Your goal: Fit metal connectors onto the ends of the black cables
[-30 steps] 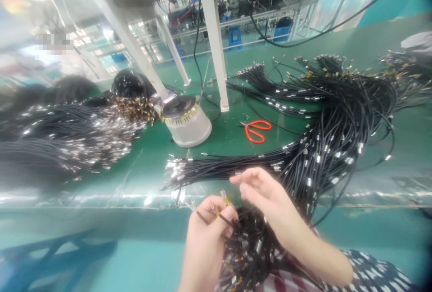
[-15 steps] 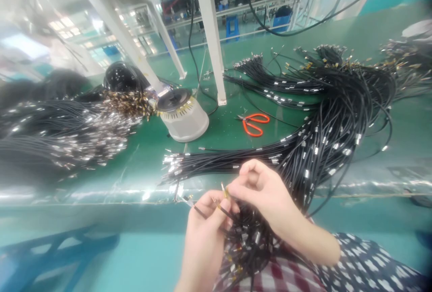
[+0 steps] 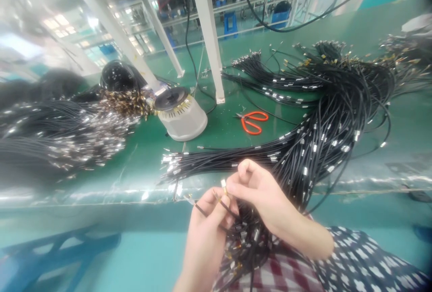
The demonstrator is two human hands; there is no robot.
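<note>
In front of the table edge my left hand (image 3: 207, 231) is closed on thin black cables (image 3: 230, 210), whose stripped wire ends stick out past the thumb. Close against it, my right hand (image 3: 266, 199) pinches a small white-and-gold connector (image 3: 223, 186) between thumb and fingertips. Whether the connector is joined to one of the cables is too small to tell. Below both hands a loose bunch of black cables (image 3: 251, 238) with metal ends hangs over my lap. A large cable bundle (image 3: 324, 148) with white tags trails off the table beside my right hand.
Orange-handled snips (image 3: 254, 122) lie on the green table (image 3: 216, 130). Left of them stands a round pale-grey device (image 3: 184, 121) with a dark top. Heaped cables (image 3: 74, 125) cover the table's left side. White posts (image 3: 211, 35) rise behind. A blue stool (image 3: 64, 256) is at lower left.
The white end of the connector now shows plainly at my right fingertips, where a thin gold tip showed before. Both hands keep nearly the same place; the view has shifted slightly.
</note>
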